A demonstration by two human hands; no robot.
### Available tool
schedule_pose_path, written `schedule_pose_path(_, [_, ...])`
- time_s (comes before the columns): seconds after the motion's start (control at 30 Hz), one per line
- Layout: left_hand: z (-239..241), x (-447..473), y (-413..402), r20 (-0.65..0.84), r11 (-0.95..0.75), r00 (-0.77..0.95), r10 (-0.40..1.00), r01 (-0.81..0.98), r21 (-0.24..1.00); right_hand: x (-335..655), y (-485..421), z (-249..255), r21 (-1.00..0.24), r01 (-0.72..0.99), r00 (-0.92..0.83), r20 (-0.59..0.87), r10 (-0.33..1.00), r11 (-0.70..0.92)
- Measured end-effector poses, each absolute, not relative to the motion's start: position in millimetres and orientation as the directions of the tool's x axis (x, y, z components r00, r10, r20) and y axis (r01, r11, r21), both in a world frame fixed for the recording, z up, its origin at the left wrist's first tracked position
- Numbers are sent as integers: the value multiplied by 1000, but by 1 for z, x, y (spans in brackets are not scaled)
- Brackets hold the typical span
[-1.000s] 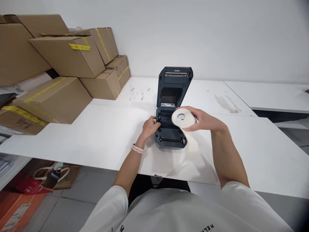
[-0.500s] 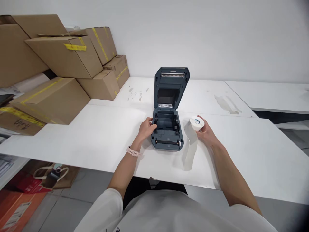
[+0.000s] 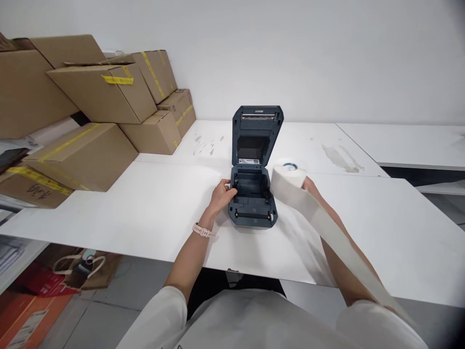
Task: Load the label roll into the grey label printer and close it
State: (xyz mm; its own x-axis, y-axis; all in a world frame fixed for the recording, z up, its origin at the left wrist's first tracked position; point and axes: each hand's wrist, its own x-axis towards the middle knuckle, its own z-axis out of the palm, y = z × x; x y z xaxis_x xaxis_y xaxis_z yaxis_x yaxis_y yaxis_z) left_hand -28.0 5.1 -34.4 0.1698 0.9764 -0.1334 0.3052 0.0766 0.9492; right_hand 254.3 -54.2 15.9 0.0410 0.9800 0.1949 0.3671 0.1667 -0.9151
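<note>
On the white table point(image 3: 152, 213), a dark label printer point(image 3: 253, 194) sits with its lid raised upright, the empty roll bay exposed. Left hand point(image 3: 221, 195) rests curled against the printer's left side, fingertips at the bay edge, gripping nothing else; a pink watch point(image 3: 203, 230) sits on that wrist. Right hand point(image 3: 308, 186), mostly hidden, holds a white paper roll point(image 3: 288, 176) just right of the printer, its loose strip point(image 3: 341, 242) trailing toward the near right across the forearm. Cardboard boxes point(image 3: 90, 116) with yellow tape are stacked at far left against a plain white wall point(image 3: 327, 58). More white tables point(image 3: 407, 145) adjoin at far right. Bags point(image 3: 80, 264) lie on the grey floor below.
</note>
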Motion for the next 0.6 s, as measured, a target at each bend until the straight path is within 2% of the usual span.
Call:
schedule_pose_path(0.07, [-32, -29, 5, -132, 67, 173, 976, 337, 939, 237, -47, 37, -819, 498, -103, 272, 957, 287])
schedule_pose_path(0.1, [-31, -29, 5, -130, 61, 170, 977, 357, 932, 228, -41, 44, -732, 587, -185, 296, 937, 347])
schedule_pose_path(0.17, [-30, -28, 5, -123, 48, 168, 978, 393, 918, 214, -28, 52, -508, 753, -318, 274, 907, 418])
schedule_pose_path(0.23, [-28, -27, 5, -118, 38, 164, 979, 424, 905, 205, -15, 51, -339, 832, -391, 203, 898, 439])
schedule_pose_path(0.3, [-27, -27, 4, -116, 29, 167, 979, 450, 893, 203, -5, 47, -280, 846, -432, 137, 892, 453])
schedule_pose_path(0.4, [-26, -27, 3, -113, 20, 174, 978, 463, 886, 207, 1, 44, -263, 850, -453, 74, 888, 456])
schedule_pose_path(0.53, [-25, -27, 1, -121, 26, 188, 975, 441, 897, 208, 1, 52, -111, 873, -478, 6, 878, 476])
schedule_pose_path(0.6, [-25, -27, 1, -117, 22, 188, 975, 444, 896, 205, 3, 53, -85, 870, -490, -43, 870, 486])
